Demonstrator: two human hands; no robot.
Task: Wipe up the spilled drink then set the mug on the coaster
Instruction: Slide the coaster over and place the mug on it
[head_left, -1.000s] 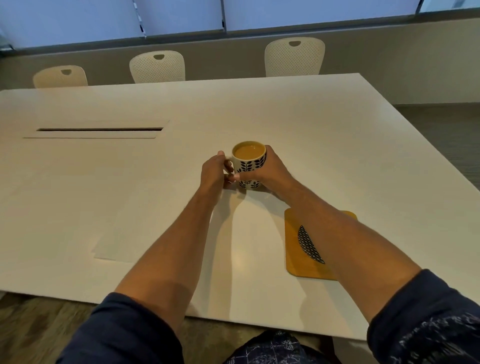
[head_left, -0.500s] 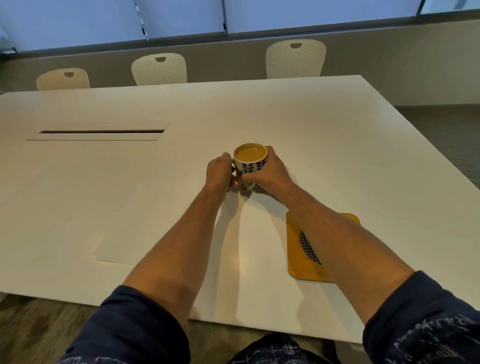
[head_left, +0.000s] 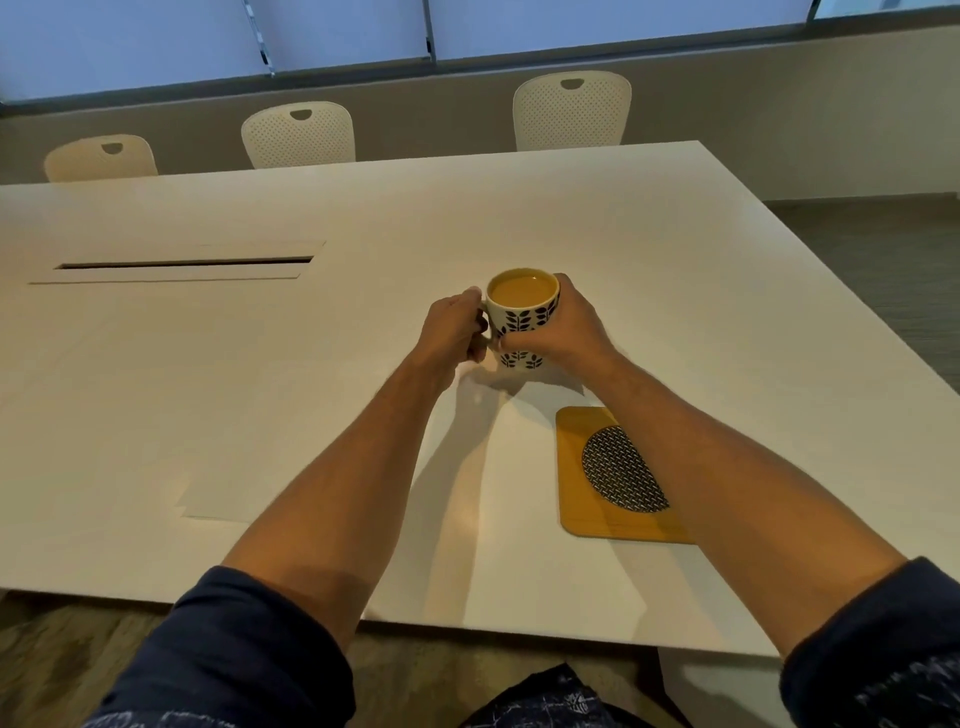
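A white mug (head_left: 522, 319) with a dark leaf pattern, full of a light brown drink, is held upright near the middle of the white table (head_left: 675, 270). My left hand (head_left: 453, 330) is closed on its handle on the left. My right hand (head_left: 563, 330) wraps around its right side. Whether its base touches the table I cannot tell. An orange coaster (head_left: 587, 499) with a dark patterned disc lies nearer to me on the right, partly hidden under my right forearm. I see no spill on the table.
A flat white sheet (head_left: 218, 499) lies on the table near the front left. A long cable slot (head_left: 182, 262) is cut into the table at the far left. Three pale chairs (head_left: 571, 109) stand along the far edge.
Both hands have stayed on the mug. The mug and hands appear slightly nearer to me and the coaster; the camera view also shifted a little.
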